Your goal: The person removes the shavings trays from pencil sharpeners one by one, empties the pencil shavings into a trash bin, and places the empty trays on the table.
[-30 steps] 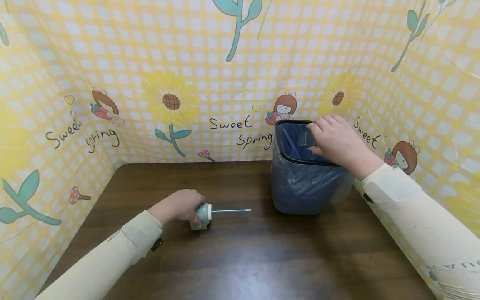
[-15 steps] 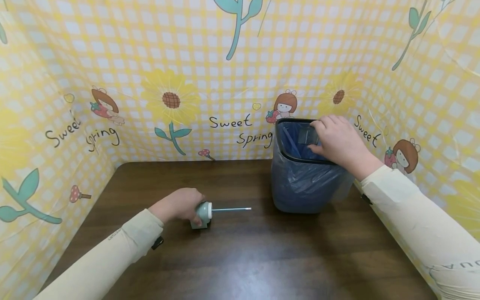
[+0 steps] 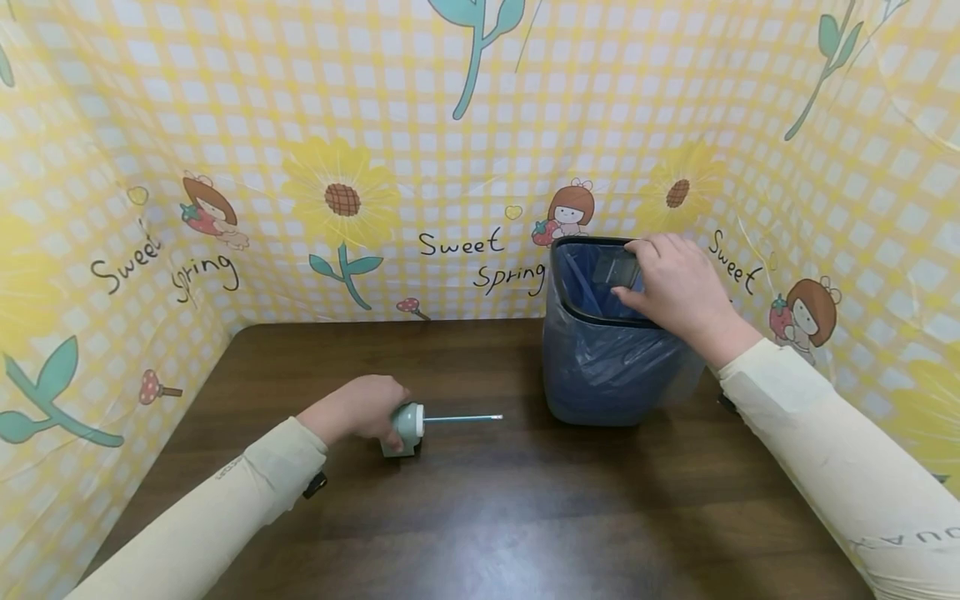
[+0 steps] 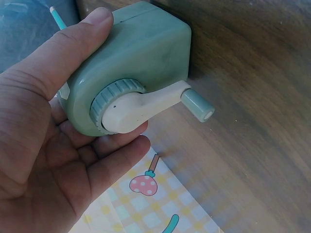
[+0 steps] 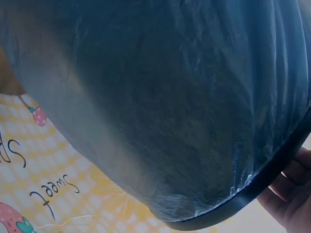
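My left hand (image 3: 367,407) grips a green pencil sharpener (image 3: 408,427) low over the wooden table, thumb on one side and fingers on the other. A light-blue pencil (image 3: 461,418) sticks out of its front toward the right. In the left wrist view, the sharpener's white crank handle (image 4: 150,106) shows on its back, with a green knob. My right hand (image 3: 678,283) is over the bin's opening, pinching a small see-through plastic drawer (image 3: 615,268) between thumb and fingers. The right wrist view hides this drawer behind the bin and shows only some fingers past the rim.
A dark-rimmed trash bin (image 3: 600,375), lined with a bluish plastic bag (image 5: 160,97), stands at the back right of the brown table (image 3: 450,508). Yellow checked sheeting (image 3: 450,167) with printed flowers walls the table at the back and both sides.
My right hand has shifted slightly over the bin, and the see-through drawer has tilted a little. The left hand, sharpener and pencil have stayed in place.
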The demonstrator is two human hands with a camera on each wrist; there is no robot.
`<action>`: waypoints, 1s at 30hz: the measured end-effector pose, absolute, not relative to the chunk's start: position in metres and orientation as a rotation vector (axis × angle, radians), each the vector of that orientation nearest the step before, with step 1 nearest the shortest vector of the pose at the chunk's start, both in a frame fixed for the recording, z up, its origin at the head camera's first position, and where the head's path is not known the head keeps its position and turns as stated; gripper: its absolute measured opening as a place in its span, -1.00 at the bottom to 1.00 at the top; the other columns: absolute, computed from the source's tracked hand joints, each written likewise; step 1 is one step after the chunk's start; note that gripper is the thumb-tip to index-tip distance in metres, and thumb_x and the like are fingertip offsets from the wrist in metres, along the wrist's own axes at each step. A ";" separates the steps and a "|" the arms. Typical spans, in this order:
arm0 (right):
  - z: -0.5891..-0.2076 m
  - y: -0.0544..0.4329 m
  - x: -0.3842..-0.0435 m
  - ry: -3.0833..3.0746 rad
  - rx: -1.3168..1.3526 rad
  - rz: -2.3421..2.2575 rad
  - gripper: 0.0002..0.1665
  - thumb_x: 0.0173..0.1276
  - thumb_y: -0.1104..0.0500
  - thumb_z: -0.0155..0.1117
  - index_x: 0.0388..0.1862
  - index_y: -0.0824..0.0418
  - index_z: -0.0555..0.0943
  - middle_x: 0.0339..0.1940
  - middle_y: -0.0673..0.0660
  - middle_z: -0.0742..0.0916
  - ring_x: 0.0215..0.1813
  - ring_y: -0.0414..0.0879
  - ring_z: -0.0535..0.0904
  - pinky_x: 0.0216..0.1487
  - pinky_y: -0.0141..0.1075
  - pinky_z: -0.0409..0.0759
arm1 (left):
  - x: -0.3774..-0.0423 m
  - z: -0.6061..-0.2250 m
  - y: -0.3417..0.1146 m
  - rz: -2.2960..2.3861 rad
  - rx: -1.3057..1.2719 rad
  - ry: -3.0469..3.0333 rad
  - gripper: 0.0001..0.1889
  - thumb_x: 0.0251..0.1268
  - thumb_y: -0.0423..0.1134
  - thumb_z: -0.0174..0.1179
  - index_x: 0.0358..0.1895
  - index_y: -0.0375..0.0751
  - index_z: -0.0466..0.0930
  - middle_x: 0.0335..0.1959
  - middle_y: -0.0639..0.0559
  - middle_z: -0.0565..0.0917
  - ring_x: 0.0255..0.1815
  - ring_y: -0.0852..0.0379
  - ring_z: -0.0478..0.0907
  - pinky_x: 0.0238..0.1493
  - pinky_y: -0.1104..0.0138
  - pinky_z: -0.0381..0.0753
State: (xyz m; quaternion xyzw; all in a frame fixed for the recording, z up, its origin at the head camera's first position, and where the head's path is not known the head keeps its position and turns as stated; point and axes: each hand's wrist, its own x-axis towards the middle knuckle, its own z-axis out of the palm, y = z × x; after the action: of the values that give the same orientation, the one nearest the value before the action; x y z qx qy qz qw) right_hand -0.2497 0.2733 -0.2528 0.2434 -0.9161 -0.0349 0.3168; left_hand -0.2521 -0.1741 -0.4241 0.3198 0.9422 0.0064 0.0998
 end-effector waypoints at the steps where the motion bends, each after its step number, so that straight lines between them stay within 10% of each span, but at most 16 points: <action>1: -0.253 0.273 -0.250 -2.408 0.638 -0.080 -0.21 0.14 -0.07 0.62 0.17 0.42 0.58 0.02 0.39 0.71 0.06 0.31 0.61 0.15 0.15 0.56 | -0.252 -0.425 -0.174 0.016 0.947 2.786 -0.36 -0.15 0.13 0.64 -0.03 -0.19 0.68 -0.31 0.10 0.69 -0.34 0.18 0.55 -0.23 0.19 0.65; 30: -0.259 0.276 -0.243 -2.475 0.426 0.242 -0.27 0.21 -0.06 0.58 0.21 0.36 0.59 0.07 0.35 0.71 0.11 0.27 0.59 0.10 0.17 0.57 | -0.248 -0.422 -0.172 0.030 0.918 2.788 -0.32 -0.12 0.10 0.64 0.05 -0.21 0.68 -0.27 0.08 0.72 -0.32 0.17 0.57 -0.18 0.16 0.67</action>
State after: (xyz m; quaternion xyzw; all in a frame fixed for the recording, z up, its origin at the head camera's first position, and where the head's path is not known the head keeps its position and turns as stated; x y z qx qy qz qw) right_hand -0.2433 0.2763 -0.2587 0.1608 -0.9345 0.0915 0.3043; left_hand -0.2478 -0.1719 -0.4217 0.3112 0.9447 0.0102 0.1029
